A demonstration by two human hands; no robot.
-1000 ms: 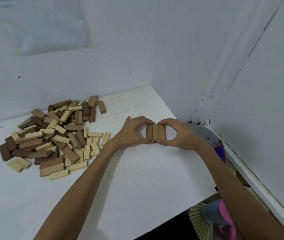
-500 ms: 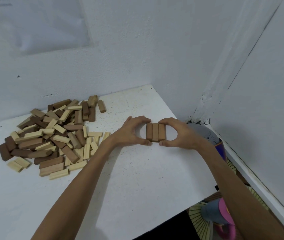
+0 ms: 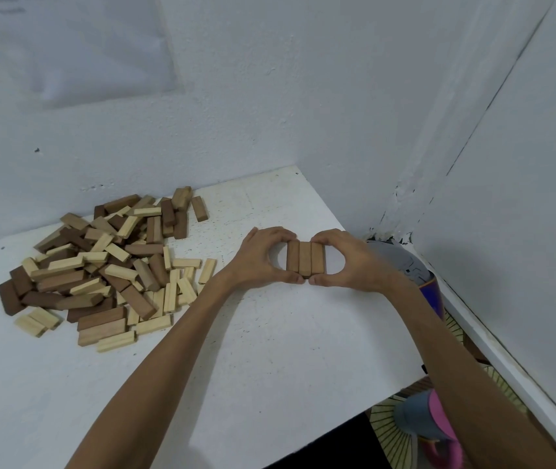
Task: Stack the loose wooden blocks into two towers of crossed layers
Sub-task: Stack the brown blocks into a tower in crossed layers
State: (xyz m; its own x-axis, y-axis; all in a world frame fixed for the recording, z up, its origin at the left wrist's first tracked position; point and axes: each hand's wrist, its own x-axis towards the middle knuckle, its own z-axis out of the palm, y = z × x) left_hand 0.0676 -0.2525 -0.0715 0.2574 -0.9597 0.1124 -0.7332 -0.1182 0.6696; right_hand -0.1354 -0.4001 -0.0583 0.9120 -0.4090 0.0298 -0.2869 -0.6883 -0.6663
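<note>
Item: three-block row (image 3: 305, 258), frame centre; my left hand (image 3: 263, 257) and right hand (image 3: 351, 260) both pinch its ends. Loose block pile (image 3: 100, 265), left.

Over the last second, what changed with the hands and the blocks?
Both thumbs slid inward along the near ends of the row of three brown blocks until they nearly meet, the left hand and right hand keeping their grip. The row, the loose pile and the table stayed put.
</note>
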